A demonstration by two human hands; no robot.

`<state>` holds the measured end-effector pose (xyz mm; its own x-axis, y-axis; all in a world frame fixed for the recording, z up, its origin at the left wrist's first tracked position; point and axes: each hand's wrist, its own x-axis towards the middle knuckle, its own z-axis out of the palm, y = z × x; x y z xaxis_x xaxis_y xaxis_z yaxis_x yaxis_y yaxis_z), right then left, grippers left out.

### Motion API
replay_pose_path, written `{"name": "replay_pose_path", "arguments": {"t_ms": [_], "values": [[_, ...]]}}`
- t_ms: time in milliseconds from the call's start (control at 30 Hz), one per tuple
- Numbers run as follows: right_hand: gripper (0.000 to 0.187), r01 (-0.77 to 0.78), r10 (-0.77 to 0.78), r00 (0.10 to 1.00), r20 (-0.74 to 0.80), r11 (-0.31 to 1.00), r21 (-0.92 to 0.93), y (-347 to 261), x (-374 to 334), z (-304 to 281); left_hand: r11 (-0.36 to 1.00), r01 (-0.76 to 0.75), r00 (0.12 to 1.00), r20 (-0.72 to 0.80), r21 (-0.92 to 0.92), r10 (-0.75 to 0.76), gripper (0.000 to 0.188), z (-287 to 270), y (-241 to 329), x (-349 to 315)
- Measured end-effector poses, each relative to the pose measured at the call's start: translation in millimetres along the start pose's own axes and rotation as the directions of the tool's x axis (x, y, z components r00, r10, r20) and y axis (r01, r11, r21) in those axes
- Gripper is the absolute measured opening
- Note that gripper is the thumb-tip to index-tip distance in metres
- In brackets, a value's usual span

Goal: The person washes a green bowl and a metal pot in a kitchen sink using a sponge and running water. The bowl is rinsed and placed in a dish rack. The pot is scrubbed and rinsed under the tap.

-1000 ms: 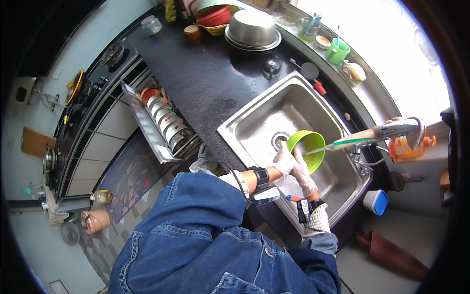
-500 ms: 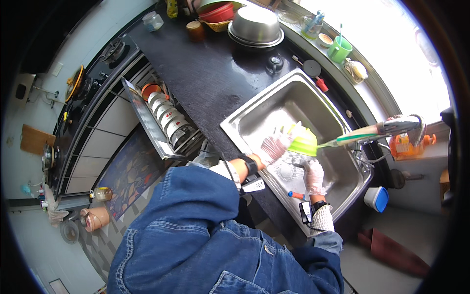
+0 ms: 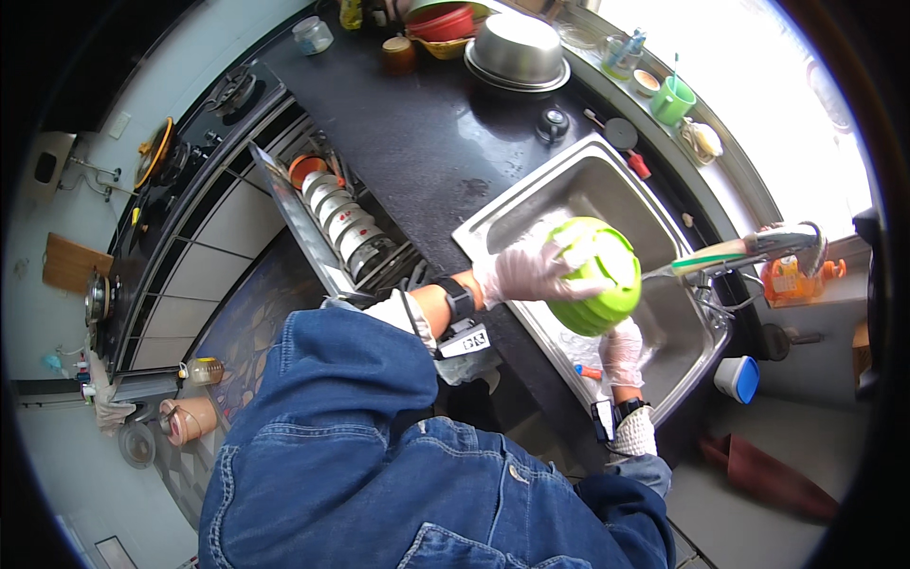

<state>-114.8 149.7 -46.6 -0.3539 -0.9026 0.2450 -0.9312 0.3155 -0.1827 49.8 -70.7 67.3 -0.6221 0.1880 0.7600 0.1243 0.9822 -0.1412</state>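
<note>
One green bowl [image 3: 597,277], bright lime plastic, round, turned so its ribbed outer wall and base face up, held over the sink [image 3: 531,204] near its right end, just beside the faucet [image 3: 749,248]. Left hand [image 3: 531,270], in a thin clear glove, lies over the bowl's left side, fingers spread and curled on the rim, gripping it. Right hand [image 3: 624,351], also gloved, is under the bowl's lower edge, touching it; how its fingers are set cannot be told, bowl hides most of them. Two wrist devices: a black band on the left wrist with a white tag [image 3: 464,339] with black marks below it, a dark one on the right wrist above a white knitted cuff. One steel sink, single basin, set in the black counter [image 3: 427,133]. One faucet with a green-and-tan neck, reaching in from the sink's right edge. Small red-and-blue item [image 3: 588,372] on the sink's near rim. Orange bottle [image 3: 785,280] past the faucet at the counter's right edge. Far counter edge: one big steel bowl [image 3: 517,49], upside down, one red bowl [image 3: 445,21], one green cup [image 3: 673,100], one glass jar [image 3: 313,35]. Open drawer rack [image 3: 346,232] left of the sink, a row of stacked bowls on edge, count unclear. Blue-and-white tub [image 3: 737,377] on the floor.
</note>
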Motion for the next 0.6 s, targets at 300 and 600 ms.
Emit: {"name": "replay_pose_path", "arguments": {"t_ms": [300,600], "values": [[0.017,-0.294,0.292,0.956,0.037,0.952,0.082,-18.4,2.7,0.3,1.0,0.012,0.99,-0.138,-0.013,-0.014,0.048,-24.5,-21.2,-23.7],[0.028,-0.643,0.641,0.761,-0.1,0.765,0.004,-89.5,14.1,-25.8,0.651,0.691,0.661,-0.091,-0.312,-0.745,0.025,-206.0,-216.6,-241.6]]}}
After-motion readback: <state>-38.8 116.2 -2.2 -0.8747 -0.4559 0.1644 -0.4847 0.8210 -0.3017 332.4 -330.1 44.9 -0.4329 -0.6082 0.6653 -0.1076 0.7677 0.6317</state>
